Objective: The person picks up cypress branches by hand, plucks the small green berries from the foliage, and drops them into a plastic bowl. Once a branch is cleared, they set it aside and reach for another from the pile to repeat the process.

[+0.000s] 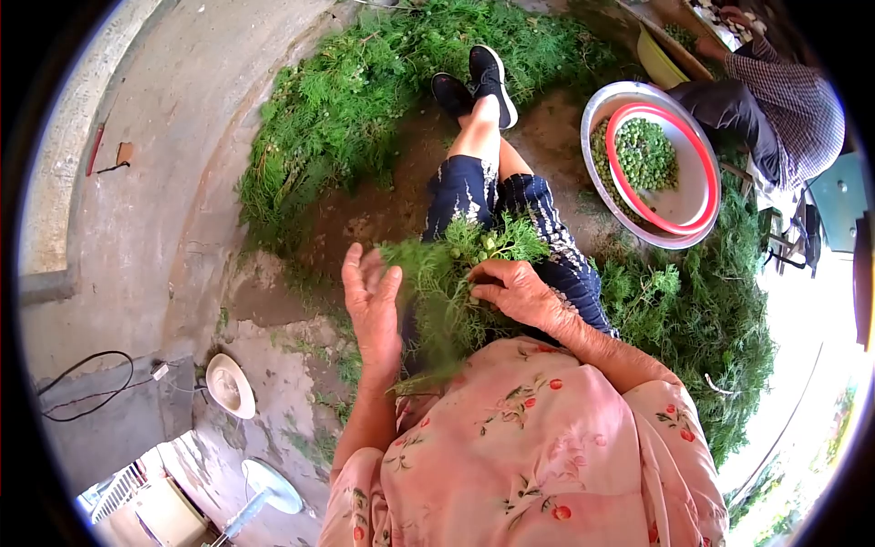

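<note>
The thumb and forefinger of the right hand (521, 290) are pinched together on a green sprig (453, 278); whether a berry sits between the tips, I cannot tell. The left hand (372, 305) is raised and open just to the left of the sprig, its thumb and fingers parted with a gap between them, and some of its fingers are blurred. The sprig spans the space between both sets of fingers, over the lap. Under and beyond the fingers are dark patterned trousers (561, 255), and nearer the body is a pink flowered shirt (538, 419). Farther ahead of the fingers are crossed feet in black shoes (492, 77), with a heap of greenery (355, 118) around and past them. Ahead and to the right of the right fingers, well apart, a metal basin (591, 137) holds a red-rimmed bowl (706, 196) with small green berries (645, 155) in it. Beyond that sits another person (802, 118) in a checked top, near a yellow bowl (658, 59). Well to the left of the left fingers are a concrete wall (182, 109) and, lower, a fan (273, 488).
</note>
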A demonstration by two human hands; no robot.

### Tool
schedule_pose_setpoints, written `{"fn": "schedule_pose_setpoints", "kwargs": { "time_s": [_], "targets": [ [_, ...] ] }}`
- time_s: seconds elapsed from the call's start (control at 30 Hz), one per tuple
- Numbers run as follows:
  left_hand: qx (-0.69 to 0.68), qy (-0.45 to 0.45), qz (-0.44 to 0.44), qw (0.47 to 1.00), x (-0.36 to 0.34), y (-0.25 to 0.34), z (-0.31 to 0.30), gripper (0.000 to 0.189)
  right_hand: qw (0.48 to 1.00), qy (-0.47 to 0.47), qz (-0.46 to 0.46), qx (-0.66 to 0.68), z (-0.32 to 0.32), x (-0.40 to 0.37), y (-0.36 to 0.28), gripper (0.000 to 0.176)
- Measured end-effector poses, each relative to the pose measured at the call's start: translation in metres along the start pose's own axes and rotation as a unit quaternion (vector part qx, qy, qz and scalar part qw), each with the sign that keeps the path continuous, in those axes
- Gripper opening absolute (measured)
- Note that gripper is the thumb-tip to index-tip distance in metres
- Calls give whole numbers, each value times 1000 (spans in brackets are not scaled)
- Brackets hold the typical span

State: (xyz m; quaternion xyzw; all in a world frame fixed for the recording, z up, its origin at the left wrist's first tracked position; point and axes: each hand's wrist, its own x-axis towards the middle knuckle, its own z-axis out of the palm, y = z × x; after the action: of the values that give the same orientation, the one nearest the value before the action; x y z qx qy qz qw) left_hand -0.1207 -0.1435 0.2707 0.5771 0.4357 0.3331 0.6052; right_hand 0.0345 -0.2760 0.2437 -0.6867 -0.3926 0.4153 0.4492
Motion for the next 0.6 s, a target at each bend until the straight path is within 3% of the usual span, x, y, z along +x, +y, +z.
{"fn": "schedule_pose_setpoints", "kwargs": {
  "time_s": [0.1, 0.2, 0.27, 0.3, 0.4, 0.53, 0.6],
  "targets": [
    [201, 2, 190, 961, 0, 25, -6, 38, 1000, 18, 6, 18, 4, 0, 1, 20],
    [301, -197, 187, 914, -18, 81, -8, 27, 999, 35, -11, 25, 11, 2, 4, 18],
    [403, -291, 311, 810, -30, 113, -4, 21, 998, 57, -15, 19, 16, 7, -2, 16],
    [444, -292, 359, 767, -35, 125, -1, 18, 997, 64, -20, 25, 17, 10, -6, 16],
    [496, -250, 323, 767, -42, 119, 3, 16, 995, 84, -50, 35, 20, 19, -16, 15],
    [598, -180, 223, 749, -22, 68, 16, 22, 987, 121, -101, 22, 19, 20, -26, 14],
    [592, -181, 228, 751, -12, 42, 16, 24, 986, 122, -118, -6, 17, 19, -22, 16]
  ]
}}
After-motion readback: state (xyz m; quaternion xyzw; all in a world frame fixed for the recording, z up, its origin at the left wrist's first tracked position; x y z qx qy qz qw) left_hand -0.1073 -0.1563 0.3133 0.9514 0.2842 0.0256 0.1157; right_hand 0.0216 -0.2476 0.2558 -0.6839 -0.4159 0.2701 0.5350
